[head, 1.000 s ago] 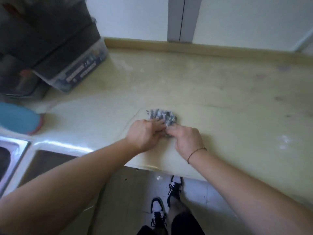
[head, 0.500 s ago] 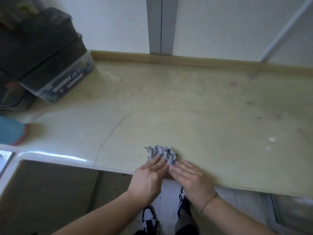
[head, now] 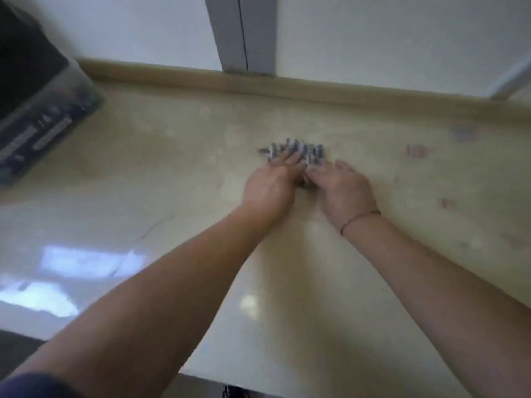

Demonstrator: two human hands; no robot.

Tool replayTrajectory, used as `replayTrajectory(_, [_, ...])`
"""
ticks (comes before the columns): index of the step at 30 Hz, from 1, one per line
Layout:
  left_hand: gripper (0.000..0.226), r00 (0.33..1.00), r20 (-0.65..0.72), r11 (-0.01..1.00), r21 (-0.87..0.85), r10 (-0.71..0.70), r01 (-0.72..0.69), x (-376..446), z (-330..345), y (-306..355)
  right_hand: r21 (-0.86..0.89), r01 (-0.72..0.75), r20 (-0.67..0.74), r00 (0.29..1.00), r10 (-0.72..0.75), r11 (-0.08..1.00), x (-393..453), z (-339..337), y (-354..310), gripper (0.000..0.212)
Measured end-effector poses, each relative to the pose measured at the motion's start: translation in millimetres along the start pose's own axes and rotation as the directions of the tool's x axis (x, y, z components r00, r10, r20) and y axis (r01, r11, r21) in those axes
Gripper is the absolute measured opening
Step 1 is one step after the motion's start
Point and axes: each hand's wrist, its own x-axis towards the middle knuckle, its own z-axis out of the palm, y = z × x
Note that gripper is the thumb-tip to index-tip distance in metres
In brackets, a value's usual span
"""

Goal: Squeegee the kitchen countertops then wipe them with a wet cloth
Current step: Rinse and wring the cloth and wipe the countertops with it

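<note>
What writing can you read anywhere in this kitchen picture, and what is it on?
None can be read.
Clear plastic container at the left: it carries a label with pale bars and small marks, too blurred to make out.
Cloth, countertop and wall: no writing shows.

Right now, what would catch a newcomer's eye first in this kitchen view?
Two bare hands, left hand and right hand, press side by side on a small crumpled grey-and-white cloth in the middle of the glossy cream stone countertop. At the far left stands a clear plastic storage box with a dark lid; reddish stains dot the counter at right.
</note>
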Motion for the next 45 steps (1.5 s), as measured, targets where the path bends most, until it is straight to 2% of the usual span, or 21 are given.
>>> replayTrajectory(2, [0.048,1.000,0.019,0.996,0.094,-0.004,0.002,56,3,-4,-0.021,-0.071,0.164,0.984,0.074,0.997,47,-1,30,0.033])
replayTrajectory(4, [0.047,0.999,0.044,0.989,0.144,0.017,-0.023,99,9,-11,-0.064,-0.087,0.226,0.969,0.099,0.994,81,0,57,0.033])
replayTrajectory(8, [0.038,1.000,-0.005,0.994,0.110,0.020,-0.019,131,21,-19,-0.047,-0.063,0.217,0.973,0.072,0.997,109,10,92,0.037])
replayTrajectory(11, [0.038,0.999,-0.045,0.998,0.055,0.001,0.002,126,24,-20,0.095,-0.128,0.165,0.980,0.112,0.987,110,17,93,0.038])
replayTrajectory(13, [0.038,0.998,-0.029,0.998,0.014,-0.061,0.061,127,21,-18,0.058,-0.196,0.210,0.961,0.180,0.979,111,12,87,0.039])
replayTrajectory(16, [0.034,0.995,0.013,0.995,-0.005,-0.102,0.102,117,16,-10,0.023,-0.195,0.271,0.945,0.182,0.981,99,-2,73,0.041])
replayTrajectory(21, [0.036,0.997,0.073,1.000,-0.002,-0.013,0.013,47,13,2,0.035,-0.201,0.307,0.934,0.181,0.979,27,-25,33,0.039])
replayTrajectory(26, [0.035,0.992,0.046,0.993,-0.044,0.116,-0.114,-83,6,21,0.225,-0.085,0.167,0.985,0.048,0.971,-84,-42,-29,0.038])
replayTrajectory(29, [0.031,0.993,0.038,0.989,-0.104,0.110,-0.106,-174,4,33,0.322,-0.020,0.103,0.995,-0.014,0.947,-159,-56,-76,0.043])
replayTrajectory(33, [0.027,0.992,0.068,0.985,-0.141,0.107,-0.097,-257,2,46,0.351,-0.018,0.127,0.991,-0.029,0.936,-224,-70,-123,0.039])
replayTrajectory(38, [0.026,0.990,0.063,0.988,-0.100,0.123,-0.117,-284,-7,55,0.416,0.047,0.144,0.983,-0.116,0.908,-237,-78,-132,0.044])
replayTrajectory(42, [0.026,0.989,0.003,0.983,-0.112,0.146,-0.145,-279,12,89,0.351,0.125,0.066,0.985,-0.158,0.928,-259,-85,-94,0.040])
replayTrajectory(45, [0.028,0.984,-0.004,0.971,-0.161,0.178,-0.176,-270,34,121,0.261,0.132,0.029,0.989,-0.145,0.956,-283,-90,-66,0.060])
